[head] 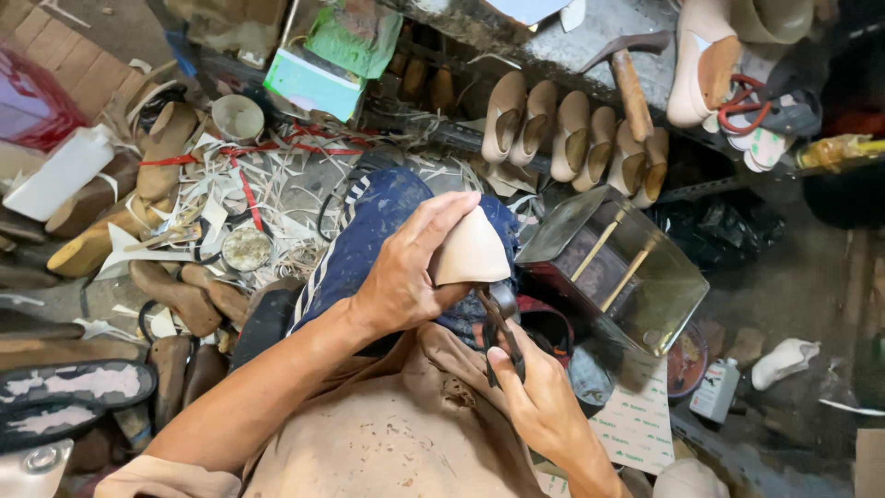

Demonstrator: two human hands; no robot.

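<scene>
Left hand point(401, 277) clamped over beige shoe upper point(470, 249) on the knee; right hand point(530, 387) gripping dark pincers point(502, 327) at its lower edge. Just right, open metal tin point(678, 295) holding two sticks point(613, 254). Beyond, row of beige shoes point(572, 138), hammer point(631, 78).

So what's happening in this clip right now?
A person sits in a cluttered shoe workshop. The left hand presses a beige shoe upper down on the knee, over blue cloth. The right hand holds dark pincers at the upper's lower edge. A row of beige heels waits on the bench behind.
</scene>
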